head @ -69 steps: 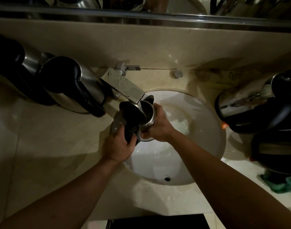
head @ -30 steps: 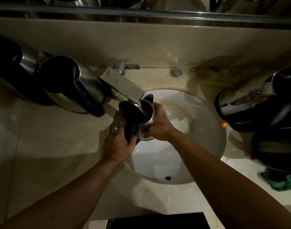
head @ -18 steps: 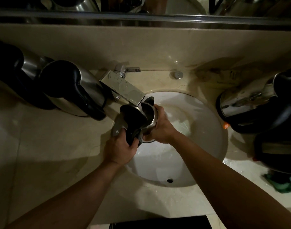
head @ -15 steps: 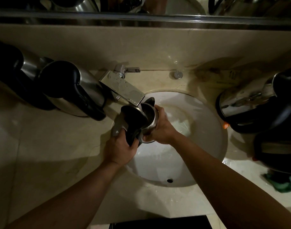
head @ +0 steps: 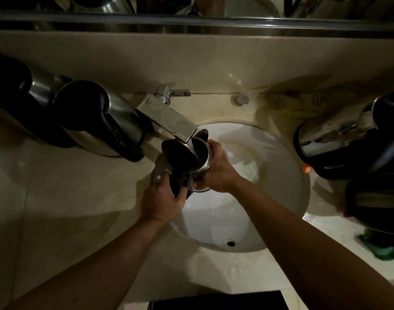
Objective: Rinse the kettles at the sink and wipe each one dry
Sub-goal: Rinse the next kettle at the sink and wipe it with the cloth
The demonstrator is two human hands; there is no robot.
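Head view | kettle (head: pixel 199 158) tilted under faucet (head: pixel 169 119) over sink (head: pixel 281 175), mouth up to catch water; left hand (head: pixel 161 201) grips its handle; right hand (head: pixel 218 170) wraps its body, steadying

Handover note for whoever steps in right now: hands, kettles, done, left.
Left hand: grips the black handle of the held kettle.
Right hand: wrapped round that kettle's steel body.
The kettle sits tilted under the faucet, lid open, over the sink; whether water is running cannot be told.
Two kettles on the left counter, at least two kettles on the right counter.
Green cloth lies at the right edge, untouched.
Done: rinse under way. Which standing kettles are finished cannot be told.
Left: finish the rinse, wipe this kettle dry, handle any others.
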